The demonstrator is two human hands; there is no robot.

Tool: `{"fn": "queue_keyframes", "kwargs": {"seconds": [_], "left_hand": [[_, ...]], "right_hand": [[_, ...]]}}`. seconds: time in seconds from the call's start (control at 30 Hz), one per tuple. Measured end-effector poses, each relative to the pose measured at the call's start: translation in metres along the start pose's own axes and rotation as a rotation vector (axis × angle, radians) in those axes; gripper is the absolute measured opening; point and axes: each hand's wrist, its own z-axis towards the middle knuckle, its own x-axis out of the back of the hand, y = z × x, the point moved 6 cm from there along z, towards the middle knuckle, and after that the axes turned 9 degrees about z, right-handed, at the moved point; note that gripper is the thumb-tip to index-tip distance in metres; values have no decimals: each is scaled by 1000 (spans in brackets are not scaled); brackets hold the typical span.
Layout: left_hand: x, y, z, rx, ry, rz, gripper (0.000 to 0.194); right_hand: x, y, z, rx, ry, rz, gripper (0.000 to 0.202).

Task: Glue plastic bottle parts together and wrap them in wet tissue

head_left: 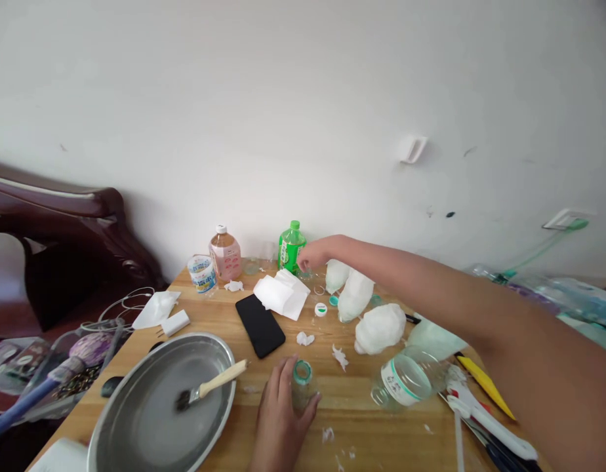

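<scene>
My left hand [281,413] is wrapped round a small clear bottle piece [302,383] with a greenish rim, standing on the wooden table near the front. Stretched far across the table, my right hand [313,254] has its fingers bent down beside the green bottle [289,250]; whether they hold something there is too small to tell. Below that hand lie folded white tissues [282,294]. White paper-covered shapes [380,328] sit under and beside my right forearm. A clear cut bottle [406,380] with a label lies on its side to the right.
A metal basin [170,400] with a brush [212,385] stands at the left front. Around it are a black phone [260,324], a white charger [175,323], a pink-labelled bottle [225,254] and a tape roll [202,273]. Scissors [494,419] and a yellow cutter [486,385] lie at right.
</scene>
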Motion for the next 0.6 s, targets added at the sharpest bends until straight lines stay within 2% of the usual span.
{"fn": "queue_keyframes", "kwargs": {"seconds": [0.17, 0.3, 0.4, 0.5, 0.57, 0.6], "left_hand": [[1, 2, -1, 12, -43, -14, 53], [3, 4, -1, 30, -62, -20, 53], [4, 5, -1, 35, -65, -20, 54], [7, 6, 0, 9, -30, -36, 54], [10, 6, 2, 0, 9, -65, 53], [11, 6, 3, 0, 31, -85, 53]], "right_hand": [[-30, -4, 22, -54, -2, 77, 29], [-35, -7, 12, -40, 59, 133, 30], [-23, -18, -6, 12, 143, 156, 25], [-2, -41, -34, 92, 271, 171, 11], [0, -62, -64, 155, 388, 191, 19], [-8, -72, -83, 187, 454, 207, 24]]}}
